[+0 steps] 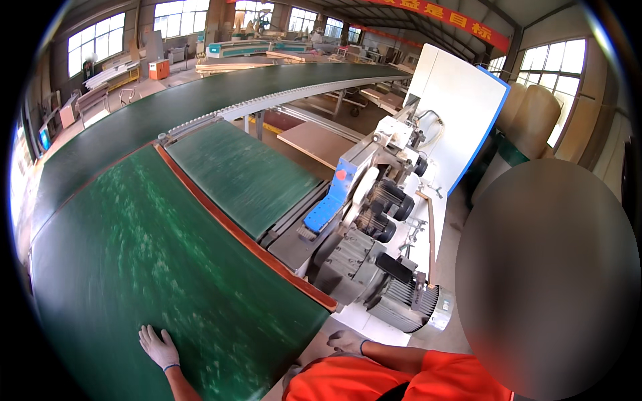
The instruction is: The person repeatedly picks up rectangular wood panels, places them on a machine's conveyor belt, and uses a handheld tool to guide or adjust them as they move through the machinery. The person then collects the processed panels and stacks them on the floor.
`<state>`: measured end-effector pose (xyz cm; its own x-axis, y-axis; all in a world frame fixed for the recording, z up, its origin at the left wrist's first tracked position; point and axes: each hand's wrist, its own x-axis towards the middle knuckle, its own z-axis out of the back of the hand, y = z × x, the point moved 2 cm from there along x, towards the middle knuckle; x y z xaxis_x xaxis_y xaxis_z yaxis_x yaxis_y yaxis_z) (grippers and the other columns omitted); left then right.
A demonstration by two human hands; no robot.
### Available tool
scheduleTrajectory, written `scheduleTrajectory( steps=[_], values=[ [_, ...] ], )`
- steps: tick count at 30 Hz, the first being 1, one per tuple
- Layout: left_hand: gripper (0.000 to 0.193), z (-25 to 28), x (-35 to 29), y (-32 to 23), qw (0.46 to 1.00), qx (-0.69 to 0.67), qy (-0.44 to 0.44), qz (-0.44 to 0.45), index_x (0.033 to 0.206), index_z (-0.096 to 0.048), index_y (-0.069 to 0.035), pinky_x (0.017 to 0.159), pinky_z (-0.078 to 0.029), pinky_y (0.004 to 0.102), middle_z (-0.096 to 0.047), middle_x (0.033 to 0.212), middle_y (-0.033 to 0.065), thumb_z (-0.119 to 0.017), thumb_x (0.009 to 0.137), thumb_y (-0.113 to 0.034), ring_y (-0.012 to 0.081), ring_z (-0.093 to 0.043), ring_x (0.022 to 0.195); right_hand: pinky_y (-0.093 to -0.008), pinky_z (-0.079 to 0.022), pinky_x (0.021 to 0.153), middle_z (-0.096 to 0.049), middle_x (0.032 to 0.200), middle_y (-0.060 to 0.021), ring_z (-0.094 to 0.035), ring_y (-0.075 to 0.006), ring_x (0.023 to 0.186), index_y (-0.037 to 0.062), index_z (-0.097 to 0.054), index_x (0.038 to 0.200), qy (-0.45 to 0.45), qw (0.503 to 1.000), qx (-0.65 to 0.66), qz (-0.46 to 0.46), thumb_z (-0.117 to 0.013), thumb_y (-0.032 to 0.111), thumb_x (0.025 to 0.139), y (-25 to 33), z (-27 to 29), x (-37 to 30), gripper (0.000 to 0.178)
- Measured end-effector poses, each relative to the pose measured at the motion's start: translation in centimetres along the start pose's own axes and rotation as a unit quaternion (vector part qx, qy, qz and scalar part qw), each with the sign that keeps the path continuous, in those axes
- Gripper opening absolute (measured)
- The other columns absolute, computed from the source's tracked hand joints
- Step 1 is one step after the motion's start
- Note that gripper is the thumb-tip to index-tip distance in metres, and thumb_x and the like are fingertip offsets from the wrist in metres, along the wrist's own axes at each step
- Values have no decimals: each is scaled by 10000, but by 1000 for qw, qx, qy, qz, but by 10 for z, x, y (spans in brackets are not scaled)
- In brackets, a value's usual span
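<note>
My left hand (pixel 158 346), in a pale glove, lies flat with fingers spread on the near end of a wide green conveyor belt (pixel 147 254). It holds nothing. My right hand (pixel 346 342), also gloved, rests loosely curled at the belt's near right corner, just below a grey electric motor (pixel 404 302); I see nothing in it. An orange-brown strip (pixel 234 230) edges the belt on the right. My orange sleeve fills the lower edge.
A second green belt section (pixel 241 174) runs on beyond the strip. A grey and blue machine head (pixel 374 194) with black rollers stands to the right, beside a white panel (pixel 461 100). A long curved conveyor (pixel 221 90) sweeps across the hall. Wooden boards (pixel 321 142) lie on the floor.
</note>
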<state>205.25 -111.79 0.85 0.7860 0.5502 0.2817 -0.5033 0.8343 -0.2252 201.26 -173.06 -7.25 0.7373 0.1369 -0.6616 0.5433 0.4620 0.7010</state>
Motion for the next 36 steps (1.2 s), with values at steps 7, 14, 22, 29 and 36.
scheduleTrajectory(
  steps=[7,14,22,29,36],
  values=[
    [549,-3,-24,3,1000,14,-16,14,1460,-540,30,1275,-270,512,-483,1587,241,-576,1033,-314,419,-404,1502,-372,-552,927,-759,1141,-187,-713,-288,1019,-41,-737,1238,-10,988,-95,123,-725,384,884,-17,-4,42,553],
    [547,-10,-45,-14,998,37,-21,45,1452,-558,21,1269,-285,512,-493,1588,217,-580,1032,-329,411,-413,1497,-394,-458,1131,-675,1366,-245,-629,-377,1279,-36,-700,1307,40,977,-141,155,-649,477,926,-28,16,61,641],
    [548,-10,-73,-75,998,36,-22,40,1444,-566,19,1259,-298,508,-518,1562,227,-567,1035,-346,409,-427,1485,-384,-443,1142,-688,1365,-227,-628,-354,1293,-17,-720,1293,26,992,-111,54,-661,516,902,-35,73,30,664],
    [524,-8,-94,-139,1000,-1,-22,18,1412,-585,30,1253,-300,525,-525,1548,244,-584,1019,-315,435,-433,1467,-384,-471,1110,-720,1323,-176,-652,-333,1256,60,-760,1248,22,993,-104,47,-666,530,885,-84,107,39,601],
    [495,-21,-108,-183,999,3,-35,-16,1393,-595,14,1237,-317,534,-541,1531,226,-594,1015,-306,443,-454,1444,-391,-539,1009,-773,1164,-196,-729,-339,1101,42,-791,1167,-37,995,-73,65,-697,525,835,-110,139,32,593]
  ],
)
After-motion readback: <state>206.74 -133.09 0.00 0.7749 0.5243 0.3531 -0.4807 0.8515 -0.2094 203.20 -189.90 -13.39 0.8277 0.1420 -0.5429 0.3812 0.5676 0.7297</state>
